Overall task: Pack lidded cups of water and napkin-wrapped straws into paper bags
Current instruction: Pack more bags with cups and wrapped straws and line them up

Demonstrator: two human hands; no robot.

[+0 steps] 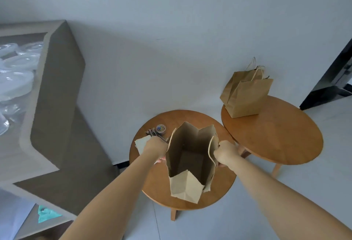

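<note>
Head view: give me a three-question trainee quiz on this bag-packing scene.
1. True or false: the open brown paper bag on the near round wooden table already holds a cup.
2. What stands on the far round wooden table? A) a handled brown paper bag B) a lidded cup C) a tray
3. Which holds the open bag's sides: the left hand, the right hand, or both?
Key: 1 false; 2 A; 3 both.

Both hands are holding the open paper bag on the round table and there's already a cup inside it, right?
Not quite. The left hand and right hand do hold the open paper bag on the round table, but the head view looks straight into it and its bottom is bare: no cup inside.
</note>
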